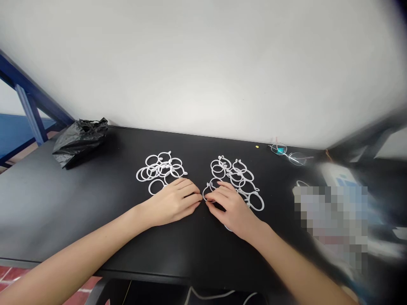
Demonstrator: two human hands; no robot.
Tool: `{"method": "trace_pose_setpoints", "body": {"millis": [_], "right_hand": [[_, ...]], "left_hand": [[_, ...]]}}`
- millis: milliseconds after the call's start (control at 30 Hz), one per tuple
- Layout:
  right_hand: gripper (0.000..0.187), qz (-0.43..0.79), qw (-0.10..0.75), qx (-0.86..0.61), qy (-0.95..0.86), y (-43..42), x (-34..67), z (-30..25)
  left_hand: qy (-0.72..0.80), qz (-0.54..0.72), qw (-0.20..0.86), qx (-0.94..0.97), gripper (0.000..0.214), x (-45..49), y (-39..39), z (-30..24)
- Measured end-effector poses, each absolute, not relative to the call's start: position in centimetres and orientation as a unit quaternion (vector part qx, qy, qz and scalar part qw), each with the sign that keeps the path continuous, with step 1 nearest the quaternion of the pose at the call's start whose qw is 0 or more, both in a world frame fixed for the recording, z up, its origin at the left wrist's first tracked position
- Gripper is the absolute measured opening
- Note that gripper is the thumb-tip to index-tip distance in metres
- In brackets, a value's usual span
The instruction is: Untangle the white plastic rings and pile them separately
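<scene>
Two heaps of white plastic rings lie on a black table [95,220]: a left heap [161,168] and a right heap [235,176]. My left hand [173,201] rests by the near edge of the left heap, fingers together and pointing right. My right hand [230,205] lies over the near part of the right heap, fingers curled. The fingertips of both hands meet at one white ring [206,195] and pinch it between them.
A crumpled black plastic bag [79,140] sits at the table's back left. A pair of glasses [288,154] lies at the back right by the white wall. A blurred area covers things at the right. A blue metal frame [28,106] stands at far left.
</scene>
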State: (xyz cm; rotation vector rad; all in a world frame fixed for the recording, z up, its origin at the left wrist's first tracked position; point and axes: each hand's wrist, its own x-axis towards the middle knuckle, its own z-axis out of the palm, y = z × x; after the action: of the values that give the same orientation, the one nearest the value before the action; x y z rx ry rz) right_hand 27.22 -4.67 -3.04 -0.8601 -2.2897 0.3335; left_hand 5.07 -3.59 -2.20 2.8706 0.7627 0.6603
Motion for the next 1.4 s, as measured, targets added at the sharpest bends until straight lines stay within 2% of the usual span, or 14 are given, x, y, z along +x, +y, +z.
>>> {"method": "trace_pose_setpoints", "body": {"millis": [133,200,400,533,633,767,833,900,1033,1200,1400], "right_hand": [[0.014,0.098,0.402,-0.281,-0.866,-5.1,27.0,-2.7],[0.016,0.106,0.425,-0.257,-0.861,-5.3,26.9,-2.5],[0.028,0.126,0.502,-0.277,-0.810,-5.3,26.8,-1.6],[0.034,0.178,0.497,-0.269,-0.806,-5.1,27.2,-1.6],[0.031,0.229,0.496,-0.263,-0.795,-5.3,27.1,-1.6],[0.020,0.291,0.495,-0.301,-0.761,-5.8,26.6,-1.8],[0.028,0.321,0.503,-0.326,-0.733,-5.9,26.4,-2.0],[0.033,0.351,0.512,-0.344,-0.705,-5.9,26.2,-2.1],[0.012,0.376,0.503,-0.345,-0.697,-5.7,26.3,-2.0],[0.010,0.402,0.504,-0.323,-0.692,-5.5,26.5,-2.0],[0.019,0.395,0.496,-0.291,-0.716,-5.4,26.7,-1.8]], "left_hand": [[0.254,0.219,0.053,0.941,0.025,5.0,-3.8,-2.2],[0.251,0.225,0.084,0.938,0.021,5.1,-4.0,-2.2],[0.328,0.303,0.315,0.838,0.019,5.5,-4.7,-1.4],[0.341,0.313,0.422,0.780,0.023,5.4,-4.6,-0.8],[0.320,0.315,0.477,0.755,0.026,5.3,-4.4,-0.8],[0.325,0.318,0.458,0.764,0.023,5.4,-4.6,-1.0],[0.343,0.317,0.429,0.773,0.021,5.4,-4.8,-1.3],[0.356,0.320,0.401,0.781,0.027,5.4,-5.0,-1.5],[0.356,0.295,0.363,0.809,0.044,5.3,-5.0,-1.9],[0.332,0.298,0.300,0.843,0.036,5.3,-4.9,-2.1],[0.337,0.299,0.283,0.847,0.026,5.2,-4.8,-1.7]]}}
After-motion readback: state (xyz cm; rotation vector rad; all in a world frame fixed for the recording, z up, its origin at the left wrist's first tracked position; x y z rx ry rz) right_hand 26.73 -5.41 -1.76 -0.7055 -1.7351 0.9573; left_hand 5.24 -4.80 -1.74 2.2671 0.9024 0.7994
